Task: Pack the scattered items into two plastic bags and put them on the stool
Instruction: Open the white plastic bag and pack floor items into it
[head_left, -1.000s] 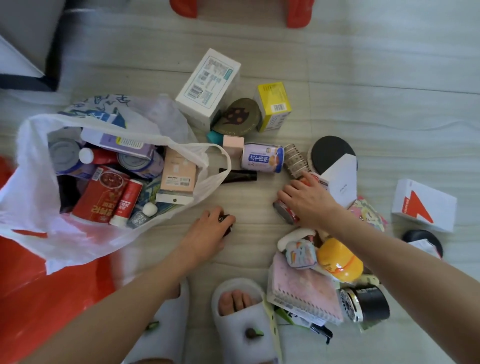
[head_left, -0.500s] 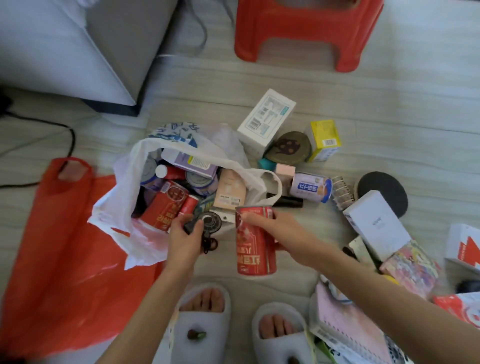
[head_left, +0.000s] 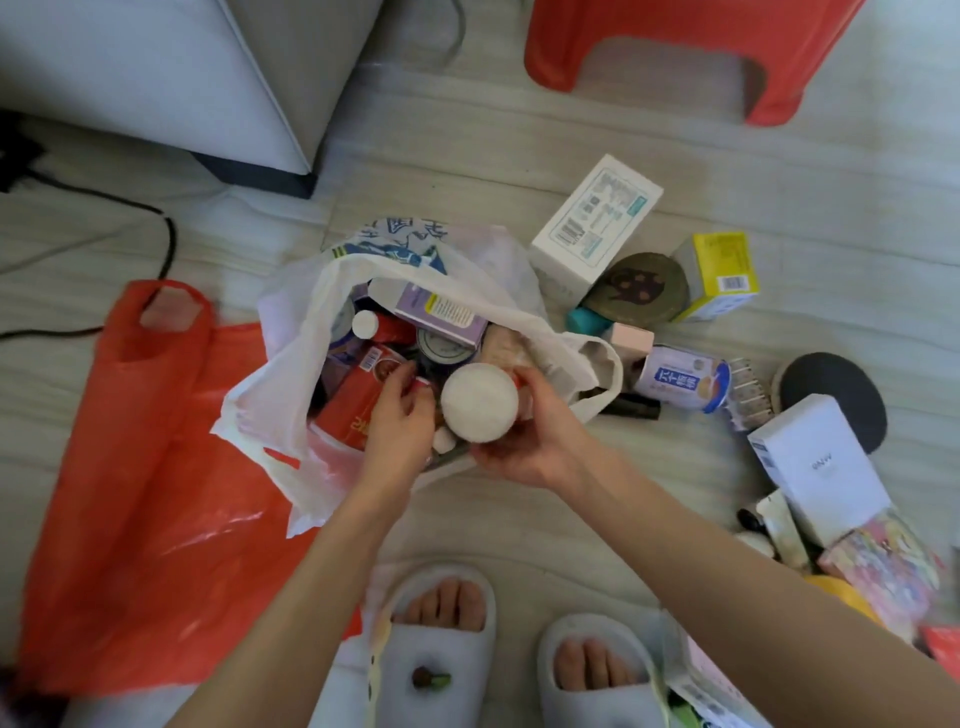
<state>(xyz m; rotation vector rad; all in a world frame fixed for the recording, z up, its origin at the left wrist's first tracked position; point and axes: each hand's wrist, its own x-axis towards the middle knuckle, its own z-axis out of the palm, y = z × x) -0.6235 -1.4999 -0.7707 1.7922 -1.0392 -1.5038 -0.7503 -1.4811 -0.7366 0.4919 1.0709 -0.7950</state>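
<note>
1. Nearest the camera, two feet in pale open-toed slippers (head_left: 435, 654) stand on the light wood-grain floor (head_left: 519, 156).
2. To the near right, scattered items lie in a heap: a colourful patterned pouch (head_left: 883, 571) and a white box (head_left: 818, 467) leaning against it.
3. Both forearms reach forward over the mouth of the white plastic bag (head_left: 291, 374).
4. The right hand (head_left: 524, 441) grips a red can (head_left: 480, 401) from the side, fingers curled round its body; the can's pale end faces the camera and it sits right at the bag's opening.
5. The left hand (head_left: 400, 415) is inside the bag mouth, fingertips drawn together on something small; what it pinches cannot be told.
6. The white bag stands open and already holds a red packet (head_left: 353, 410), a tin, a purple box (head_left: 441, 312) and a white-capped bottle (head_left: 366, 325).
7. A red plastic bag (head_left: 135, 493) lies flat on the floor to the left, partly under the white one.
8. Right of the white bag lie a blue-and-white can (head_left: 685, 384) on its side, a dark round disc (head_left: 831, 410), a round olive tin (head_left: 641, 291), a yellow box (head_left: 719, 273) and a large white carton (head_left: 597, 218).
9. Farthest off, the red stool (head_left: 675, 47) stands at the top, with a grey sofa corner (head_left: 182, 78) and a black cable (head_left: 156, 218) to the left.
</note>
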